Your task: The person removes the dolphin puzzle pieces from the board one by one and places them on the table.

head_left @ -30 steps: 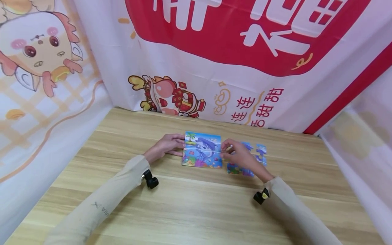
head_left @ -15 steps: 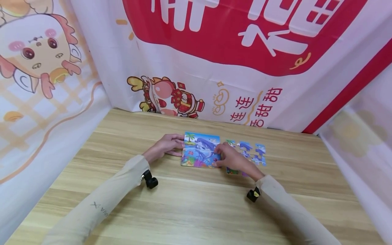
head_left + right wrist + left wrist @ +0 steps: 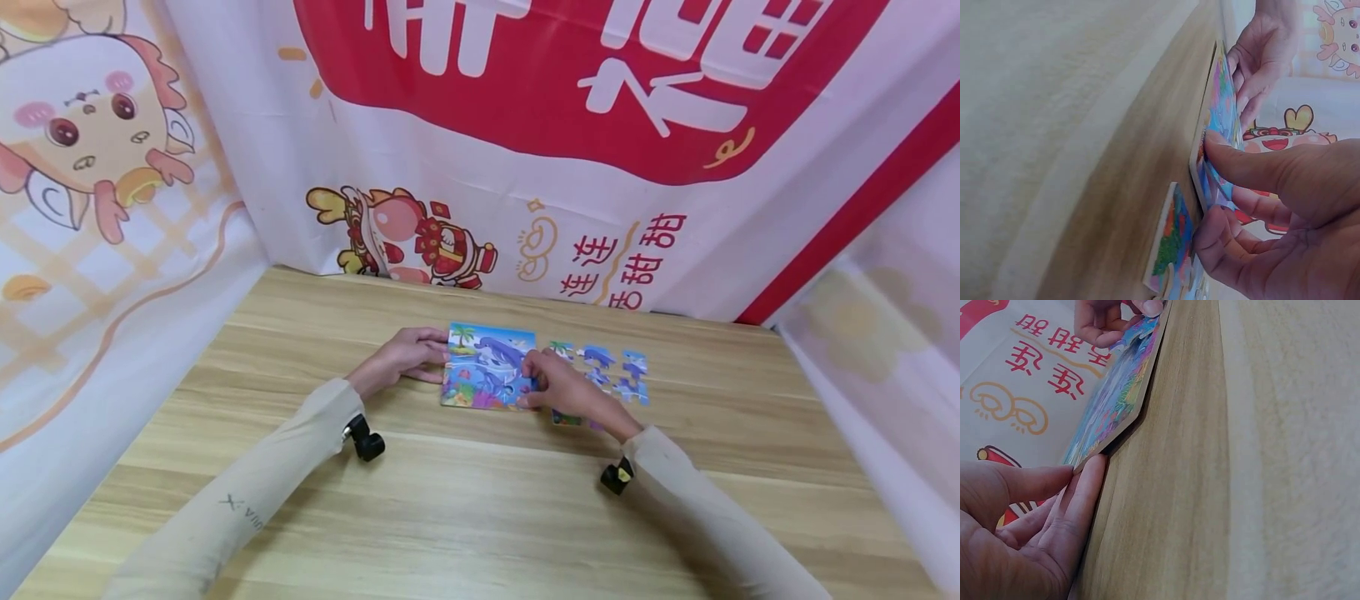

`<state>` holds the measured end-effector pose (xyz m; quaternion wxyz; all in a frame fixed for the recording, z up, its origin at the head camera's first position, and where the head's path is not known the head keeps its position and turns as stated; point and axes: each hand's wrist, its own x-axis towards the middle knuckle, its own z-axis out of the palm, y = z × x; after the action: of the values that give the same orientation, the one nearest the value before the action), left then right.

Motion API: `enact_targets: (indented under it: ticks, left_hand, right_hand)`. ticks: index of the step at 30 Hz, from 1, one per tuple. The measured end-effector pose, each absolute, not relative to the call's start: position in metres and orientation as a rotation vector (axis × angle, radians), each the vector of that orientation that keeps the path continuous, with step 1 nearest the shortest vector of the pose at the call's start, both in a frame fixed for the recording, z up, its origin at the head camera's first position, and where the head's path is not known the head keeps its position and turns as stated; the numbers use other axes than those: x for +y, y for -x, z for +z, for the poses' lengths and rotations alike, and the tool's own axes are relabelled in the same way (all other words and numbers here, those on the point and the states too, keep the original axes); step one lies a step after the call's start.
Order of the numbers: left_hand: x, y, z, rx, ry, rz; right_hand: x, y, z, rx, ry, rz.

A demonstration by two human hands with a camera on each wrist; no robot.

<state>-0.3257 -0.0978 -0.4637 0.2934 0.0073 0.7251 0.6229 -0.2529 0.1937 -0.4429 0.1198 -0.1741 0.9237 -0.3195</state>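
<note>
A square dolphin jigsaw puzzle (image 3: 483, 354) lies on the wooden table in front of me. My left hand (image 3: 405, 354) holds its left edge; in the left wrist view the thumb is at the top face and the fingers are along the side. My right hand (image 3: 566, 390) is over the right edge, thumb and fingers pinching a blue puzzle piece (image 3: 1139, 332) that stands slightly raised from the picture. In the right wrist view the thumb lies at the board's edge and the curled fingers partly hide that piece.
Several loose or partly joined puzzle pieces (image 3: 632, 387) lie right of the board, partly under my right hand. The wooden table (image 3: 480, 500) reaches back to a printed cloth (image 3: 450, 142), with more cloth at both sides.
My right hand has moved left from the gap beside the board onto its right part, uncovering more loose pieces. A dolphin piece there now looks shifted. The left hand stays at the edge.
</note>
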Motion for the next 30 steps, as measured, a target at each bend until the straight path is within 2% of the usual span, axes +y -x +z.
enact_targets:
  ticks: [12,30]
  left_hand:
    - [-0.097,0.328,-0.463,1.929,-0.014,1.667]
    - [-0.098,0.326,-0.466,1.924,0.009,1.666]
  right_hand:
    - [0.2,0.249,-0.444,2.654,0.606,-1.247]
    - [0.279,0.239,-0.424,2.562,0.305,-1.405]
